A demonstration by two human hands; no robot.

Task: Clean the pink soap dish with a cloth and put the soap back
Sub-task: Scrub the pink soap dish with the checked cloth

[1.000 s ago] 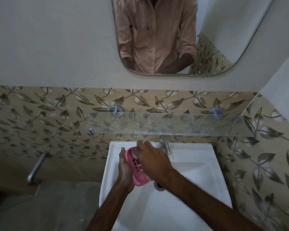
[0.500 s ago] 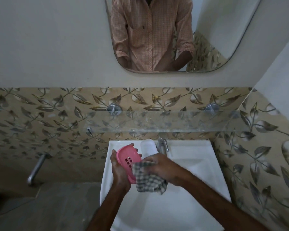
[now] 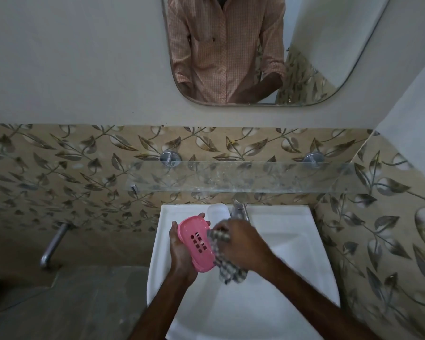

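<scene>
The pink soap dish (image 3: 194, 241), with slots in its base, is held tilted over the white sink (image 3: 280, 278). My left hand (image 3: 179, 249) grips it from the left, fingers curled round its far end. My right hand (image 3: 241, 244) holds a checked cloth (image 3: 227, 268) bunched against the dish's right edge, with the cloth's tail hanging below. A white bar, apparently the soap (image 3: 217, 212), lies on the sink's back ledge beside the tap.
A chrome tap (image 3: 239, 208) stands at the back of the sink. A glass shelf (image 3: 243, 177) juts out above it, under a mirror (image 3: 255, 57). A pipe spout (image 3: 52, 246) sticks out of the tiled wall to the left.
The cloth came into view in my right hand and is now pressed against the dish's right edge. The dish has turned so its slotted face shows more.
</scene>
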